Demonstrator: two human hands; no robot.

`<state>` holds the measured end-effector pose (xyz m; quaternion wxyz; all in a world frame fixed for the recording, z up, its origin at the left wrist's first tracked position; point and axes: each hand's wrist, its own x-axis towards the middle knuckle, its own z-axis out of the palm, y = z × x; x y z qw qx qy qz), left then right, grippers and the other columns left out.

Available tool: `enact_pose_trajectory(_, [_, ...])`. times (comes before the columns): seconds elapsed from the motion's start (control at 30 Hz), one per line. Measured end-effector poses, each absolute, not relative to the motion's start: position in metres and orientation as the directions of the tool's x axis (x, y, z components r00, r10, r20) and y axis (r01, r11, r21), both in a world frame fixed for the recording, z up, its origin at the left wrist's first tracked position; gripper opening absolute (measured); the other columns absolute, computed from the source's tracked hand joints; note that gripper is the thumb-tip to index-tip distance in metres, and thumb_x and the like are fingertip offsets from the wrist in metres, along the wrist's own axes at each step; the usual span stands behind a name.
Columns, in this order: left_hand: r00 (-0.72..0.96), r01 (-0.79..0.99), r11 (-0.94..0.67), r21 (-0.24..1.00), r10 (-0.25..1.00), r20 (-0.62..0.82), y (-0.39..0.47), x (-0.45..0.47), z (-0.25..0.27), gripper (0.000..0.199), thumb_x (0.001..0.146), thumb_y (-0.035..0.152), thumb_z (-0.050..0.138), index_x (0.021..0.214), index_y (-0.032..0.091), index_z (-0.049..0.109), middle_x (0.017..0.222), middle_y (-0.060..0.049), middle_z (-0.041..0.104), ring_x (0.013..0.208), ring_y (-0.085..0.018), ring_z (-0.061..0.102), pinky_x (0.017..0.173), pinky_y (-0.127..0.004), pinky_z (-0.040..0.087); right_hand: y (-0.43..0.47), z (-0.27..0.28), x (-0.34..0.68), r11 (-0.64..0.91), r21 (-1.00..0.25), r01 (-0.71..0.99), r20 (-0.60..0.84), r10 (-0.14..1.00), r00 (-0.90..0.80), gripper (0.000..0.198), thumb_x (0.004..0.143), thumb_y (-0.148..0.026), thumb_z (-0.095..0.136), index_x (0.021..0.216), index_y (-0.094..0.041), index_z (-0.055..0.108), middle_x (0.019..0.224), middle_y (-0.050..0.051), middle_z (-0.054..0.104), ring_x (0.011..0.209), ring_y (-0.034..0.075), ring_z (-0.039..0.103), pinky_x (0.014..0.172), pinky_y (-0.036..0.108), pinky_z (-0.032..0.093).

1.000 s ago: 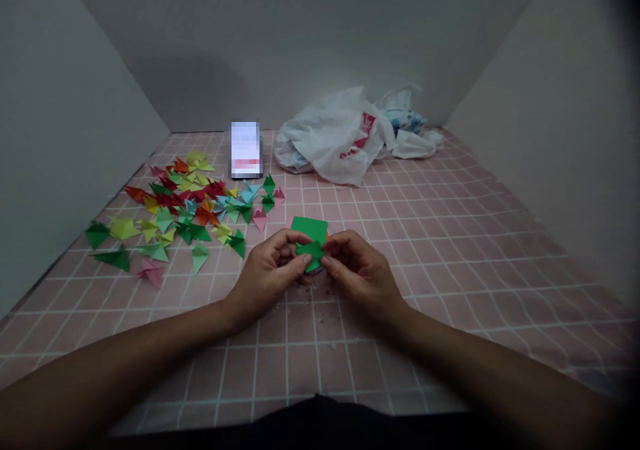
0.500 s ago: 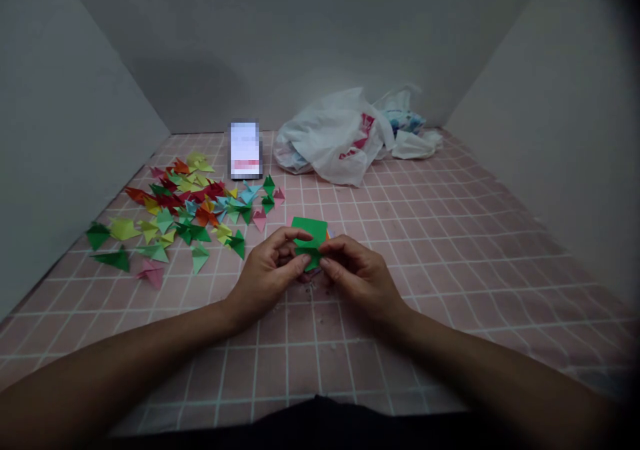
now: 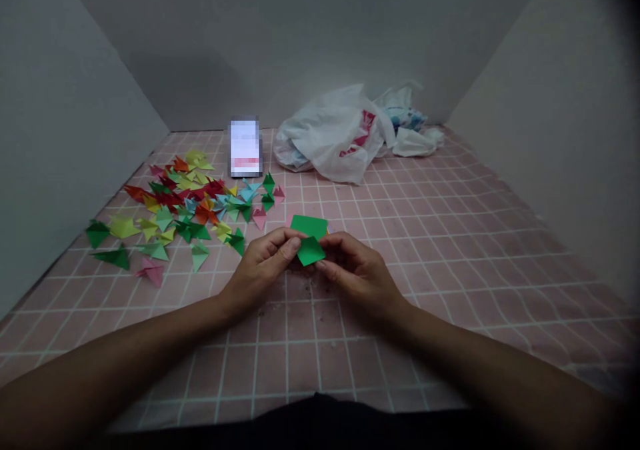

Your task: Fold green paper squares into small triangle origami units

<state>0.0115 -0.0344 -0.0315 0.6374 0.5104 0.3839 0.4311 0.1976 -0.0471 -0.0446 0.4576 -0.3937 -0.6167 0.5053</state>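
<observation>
Between my hands is a small folded piece of green origami paper, roughly diamond-shaped. My left hand pinches its left corner between thumb and fingers. On the other side, my right hand has thumb and forefinger closed on the right edge. Just behind the held paper lies a stack of square paper sheets, green on top, with slivers of pink and orange showing at its sides. My hands hide the front of that stack.
Many folded paper cranes in several colours are spread on the left. A lit phone with a blurred screen stands behind them. White plastic bags lie at the back. A pink checked cloth covers the surface, with walls around it.
The green paper in my hands has turned and now shows a flat diamond-like face. My left thumb has shifted up and left to its corner.
</observation>
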Motion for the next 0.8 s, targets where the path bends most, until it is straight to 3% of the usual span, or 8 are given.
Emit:
enact_pose_trajectory(0.13, [0.366, -0.186, 0.133, 0.973, 0.929, -0.057, -0.0346, 0.0109, -0.0323, 0.022, 0.093, 0.036, 0.065, 0.099, 0.015, 0.065, 0.078, 0.0, 0.069, 0.066, -0.01, 0.068, 0.069, -0.023, 0.058, -0.0472, -0.0471, 0.1983, 0.141, -0.99, -0.03, 0.144, 0.953, -0.266, 0.015, 0.087, -0.025, 0.068, 0.101, -0.021, 0.064, 0.092, 0.003, 0.065, 0.077, 0.015, 0.061, 0.065, 0.029, 0.051])
enact_pose_trajectory(0.33, [0.402, -0.226, 0.173, 0.959, 0.913, -0.07, -0.032, 0.0105, -0.0359, 0.027, 0.083, 0.029, 0.077, 0.104, 0.016, 0.065, 0.083, -0.002, 0.074, 0.073, -0.012, 0.071, 0.072, -0.022, 0.058, -0.048, -0.0451, 0.1984, 0.043, -0.985, -0.168, 0.091, 0.952, -0.291, 0.015, 0.088, -0.03, 0.069, 0.099, -0.022, 0.062, 0.086, 0.001, 0.064, 0.065, 0.012, 0.058, 0.054, 0.025, 0.049])
enact_pose_trajectory(0.63, [0.396, -0.202, 0.231, 0.952, 0.908, -0.137, -0.0289, 0.0126, -0.0325, 0.031, 0.078, 0.035, 0.081, 0.094, 0.015, 0.064, 0.074, 0.0, 0.075, 0.066, -0.012, 0.072, 0.066, -0.022, 0.058, -0.0478, -0.0436, 0.1972, 0.022, -0.985, -0.17, 0.074, 0.95, -0.303, 0.013, 0.089, -0.03, 0.069, 0.097, -0.021, 0.063, 0.082, -0.001, 0.063, 0.061, 0.011, 0.057, 0.054, 0.025, 0.048])
enact_pose_trajectory(0.8, [0.377, -0.19, 0.252, 0.949, 0.911, -0.166, -0.029, 0.0133, -0.031, 0.03, 0.076, 0.035, 0.082, 0.09, 0.015, 0.063, 0.075, 0.0, 0.074, 0.065, -0.013, 0.072, 0.066, -0.024, 0.06, -0.0465, -0.0466, 0.1966, 0.057, -0.985, -0.162, 0.104, 0.949, -0.299, 0.014, 0.085, -0.025, 0.073, 0.095, -0.021, 0.064, 0.085, 0.0, 0.065, 0.069, 0.012, 0.06, 0.058, 0.025, 0.049])
